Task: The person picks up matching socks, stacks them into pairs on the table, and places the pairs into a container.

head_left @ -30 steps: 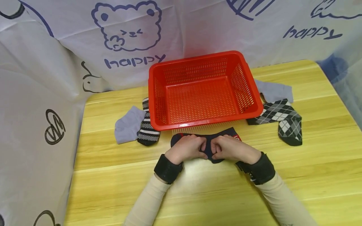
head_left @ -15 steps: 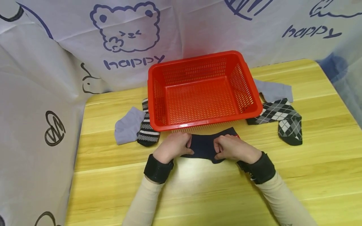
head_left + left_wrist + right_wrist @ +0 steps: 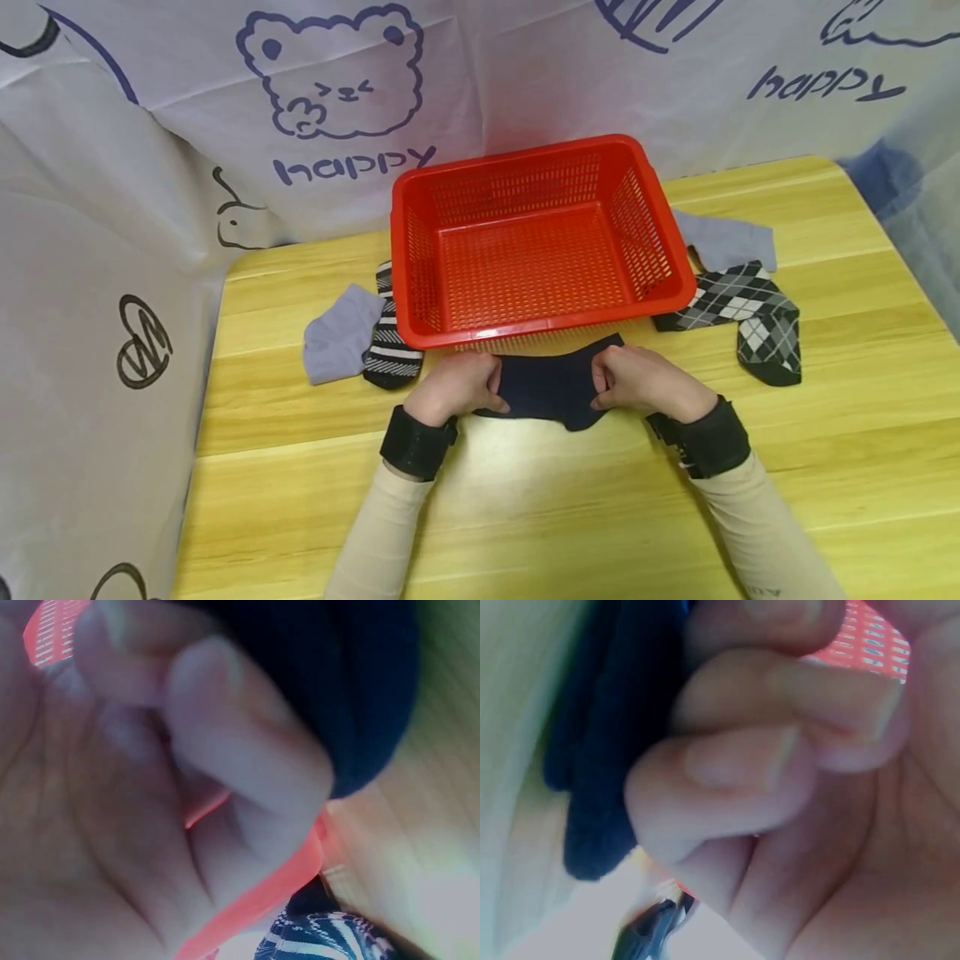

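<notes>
A navy sock (image 3: pixel 543 387) lies stretched sideways just in front of the red basket. My left hand (image 3: pixel 459 387) grips its left end, fingers curled and thumb towards the middle. On the right end, my right hand (image 3: pixel 648 382) holds the sock in the same way, with a corner of cloth showing above the knuckles. In the left wrist view, curled fingers (image 3: pixel 247 742) press against dark fabric (image 3: pixel 352 690). The right wrist view has folded fingers (image 3: pixel 720 772) beside layered navy cloth (image 3: pixel 615 750). Both ends of the sock are covered by the hands.
The red plastic basket (image 3: pixel 547 323) stands behind the hands. Left of it lie a light grey sock (image 3: pixel 341 333) and a black-and-white striped sock (image 3: pixel 393 350), partly under the rim. To the right are another grey sock (image 3: pixel 731 242) and argyle socks (image 3: pixel 750 304) on the wooden table (image 3: pixel 525 517).
My hands have spread from the sock's middle: the left moved left first, then the right moved right. More navy cloth shows between them. The basket and other socks have stayed put.
</notes>
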`<move>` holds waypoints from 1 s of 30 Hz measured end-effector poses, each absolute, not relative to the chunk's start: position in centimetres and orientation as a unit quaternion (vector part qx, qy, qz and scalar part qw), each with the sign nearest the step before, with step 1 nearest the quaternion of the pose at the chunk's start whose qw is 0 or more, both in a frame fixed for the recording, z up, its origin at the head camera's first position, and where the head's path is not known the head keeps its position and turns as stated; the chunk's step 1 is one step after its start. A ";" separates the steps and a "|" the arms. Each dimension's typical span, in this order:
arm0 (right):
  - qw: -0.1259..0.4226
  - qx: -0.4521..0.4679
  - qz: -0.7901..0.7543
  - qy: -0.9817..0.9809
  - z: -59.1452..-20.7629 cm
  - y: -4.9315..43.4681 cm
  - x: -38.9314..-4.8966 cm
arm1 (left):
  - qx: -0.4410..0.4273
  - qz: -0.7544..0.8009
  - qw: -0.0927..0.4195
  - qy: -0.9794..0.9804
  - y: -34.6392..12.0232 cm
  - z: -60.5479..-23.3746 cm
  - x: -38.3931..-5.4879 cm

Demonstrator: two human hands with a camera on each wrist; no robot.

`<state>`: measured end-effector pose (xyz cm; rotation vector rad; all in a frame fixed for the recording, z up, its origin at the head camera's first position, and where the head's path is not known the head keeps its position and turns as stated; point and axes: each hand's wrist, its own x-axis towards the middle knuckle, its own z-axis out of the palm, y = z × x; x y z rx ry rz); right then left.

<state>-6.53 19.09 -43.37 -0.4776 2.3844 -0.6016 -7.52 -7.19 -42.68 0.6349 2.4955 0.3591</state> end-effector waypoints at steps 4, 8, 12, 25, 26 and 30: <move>0.311 -0.184 -0.227 0.904 -43.4 19.1 -6.5 | 0.243 0.130 0.260 0.925 -7.2 -42.6 -7.5; 0.283 -0.187 -0.253 0.906 -43.4 18.7 -6.3 | 0.266 0.139 0.231 0.926 -6.6 -42.4 -7.1; 0.195 -0.205 -0.289 0.915 -43.3 17.6 -6.2 | 0.305 0.165 0.180 0.921 -5.5 -42.3 -6.9; 0.129 -0.225 -0.253 0.932 -44.8 17.4 -6.4 | 0.323 0.158 0.164 0.919 -4.5 -43.8 -6.7; 0.129 -0.224 -0.253 0.932 -44.8 17.6 -6.5 | 0.321 0.158 0.164 0.919 -4.5 -43.9 -6.8; 0.137 -0.214 -0.255 0.933 -44.9 18.3 -6.8 | 0.316 0.163 0.165 0.920 -4.4 -44.1 -7.0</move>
